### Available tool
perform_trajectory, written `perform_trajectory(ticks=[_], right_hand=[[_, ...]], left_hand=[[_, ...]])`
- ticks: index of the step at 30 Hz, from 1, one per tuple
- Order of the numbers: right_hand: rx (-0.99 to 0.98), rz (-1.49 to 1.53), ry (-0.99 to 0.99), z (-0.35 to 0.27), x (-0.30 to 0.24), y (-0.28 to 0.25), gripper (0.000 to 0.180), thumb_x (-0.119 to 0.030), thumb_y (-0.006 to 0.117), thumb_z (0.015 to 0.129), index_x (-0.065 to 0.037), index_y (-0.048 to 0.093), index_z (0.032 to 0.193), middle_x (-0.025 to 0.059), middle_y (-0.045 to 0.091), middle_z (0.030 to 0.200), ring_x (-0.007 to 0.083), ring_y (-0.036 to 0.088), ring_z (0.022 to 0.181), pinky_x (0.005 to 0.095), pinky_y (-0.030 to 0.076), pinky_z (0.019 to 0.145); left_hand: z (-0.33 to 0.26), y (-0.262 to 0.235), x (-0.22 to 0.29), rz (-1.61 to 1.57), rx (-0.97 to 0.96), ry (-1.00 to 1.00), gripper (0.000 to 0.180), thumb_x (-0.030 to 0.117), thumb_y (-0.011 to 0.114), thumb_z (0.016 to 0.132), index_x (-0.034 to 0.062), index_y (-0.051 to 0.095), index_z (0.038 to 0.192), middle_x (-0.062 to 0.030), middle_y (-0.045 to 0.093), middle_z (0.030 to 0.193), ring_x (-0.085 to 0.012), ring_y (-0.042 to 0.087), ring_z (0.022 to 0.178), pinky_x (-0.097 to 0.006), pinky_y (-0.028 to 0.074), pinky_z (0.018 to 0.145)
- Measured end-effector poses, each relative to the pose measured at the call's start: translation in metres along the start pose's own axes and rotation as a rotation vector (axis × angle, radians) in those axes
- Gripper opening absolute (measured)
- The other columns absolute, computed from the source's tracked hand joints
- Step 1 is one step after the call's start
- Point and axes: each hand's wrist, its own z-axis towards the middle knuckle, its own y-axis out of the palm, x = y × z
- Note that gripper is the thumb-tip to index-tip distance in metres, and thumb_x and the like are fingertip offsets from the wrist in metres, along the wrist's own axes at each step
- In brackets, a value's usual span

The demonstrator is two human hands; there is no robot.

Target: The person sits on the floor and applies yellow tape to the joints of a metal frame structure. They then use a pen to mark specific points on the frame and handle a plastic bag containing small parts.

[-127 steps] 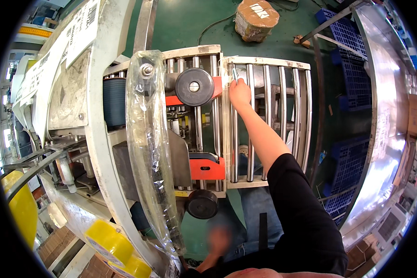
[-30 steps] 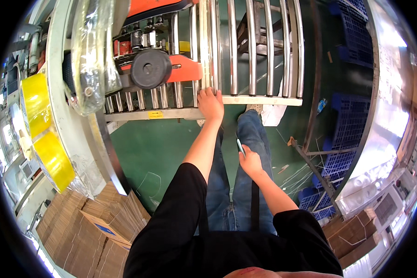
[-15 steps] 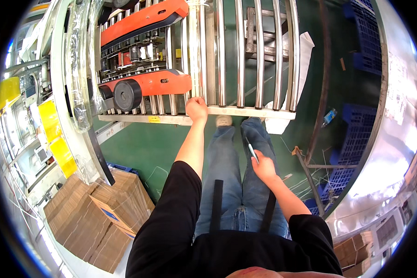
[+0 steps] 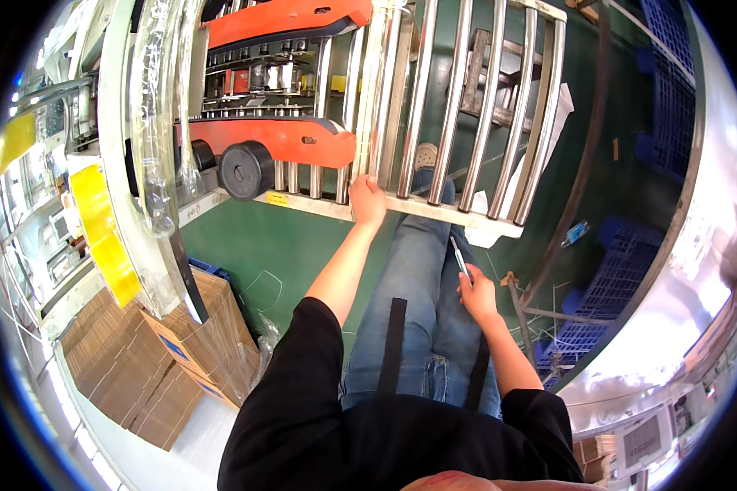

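My left hand (image 4: 368,201) is closed at the near side rail of a roller conveyor (image 4: 443,211), where a pale yellow strip (image 4: 376,90) running across the rollers ends. The fingers cover what they pinch, so I cannot tell whether it is the strip or the rail. Over my right thigh, my right hand (image 4: 478,296) is closed round a slim pale tool (image 4: 460,260), probably a utility knife, its thin end pointing up and away. Left of my left hand, an orange machine side guard (image 4: 278,141) with a black round knob (image 4: 246,170) sits above the rollers.
Stacked flat cardboard (image 4: 127,368) lies at the lower left, near an upright post with yellow panels (image 4: 102,233). Blue plastic pallets (image 4: 622,270) and a rusty metal bar (image 4: 590,164) stand to the right. A plastic bottle (image 4: 576,233) lies on the green floor.
The view has swung, so the conveyor now slants and sits further right. My left hand stays at the rail by the strip's end. My right hand still holds the slim tool, now more upright.
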Motion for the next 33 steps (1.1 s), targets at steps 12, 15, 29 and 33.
perform_trajectory(ticks=[12,15,29,33], right_hand=[[0.173,0.72,0.16,0.092,-0.12,-0.036,0.031,-0.027,0.056,0.094,-0.012,0.047,0.068,-0.0048,0.037,0.05,0.0056,0.035,0.04,0.0217,0.026,0.038],[0.083,0.616,0.148,0.119,-0.154,-0.046,0.041,-0.031,0.054,0.095,-0.005,0.057,0.063,0.0043,0.056,0.057,0.0142,0.054,0.05,0.0264,0.043,0.049],[0.006,1.039,-0.124,0.142,-0.306,-0.142,0.02,-0.02,0.045,0.096,-0.009,0.051,0.08,-0.0085,0.026,0.052,0.0033,0.022,0.04,0.0211,0.016,0.035],[0.005,1.297,-0.351,0.146,-0.275,-0.25,0.027,-0.022,0.04,0.1,-0.007,0.05,0.079,-0.0071,0.026,0.054,0.0031,0.021,0.04,0.0201,0.016,0.033]], left_hand=[[-0.035,-0.009,0.135,-0.506,-0.19,-0.019,0.009,0.013,0.043,0.096,0.0041,0.045,0.097,-0.0082,0.049,0.068,-0.0191,0.051,0.059,-0.033,0.043,0.056],[-0.045,-0.017,0.151,-0.735,-0.267,-0.099,0.009,0.013,0.042,0.097,0.0046,0.045,0.097,-0.0061,0.049,0.067,-0.0152,0.051,0.059,-0.03,0.043,0.057],[-0.016,-0.046,0.211,-0.852,-0.409,-0.012,0.023,0.02,0.044,0.099,0.0011,0.058,0.099,-0.0066,0.058,0.08,-0.0134,0.057,0.076,-0.027,0.047,0.071],[0.042,-0.014,0.179,-0.477,-0.102,0.113,0.018,0.017,0.048,0.096,0.0026,0.056,0.103,-0.011,0.059,0.091,-0.0238,0.058,0.085,-0.034,0.045,0.077]])
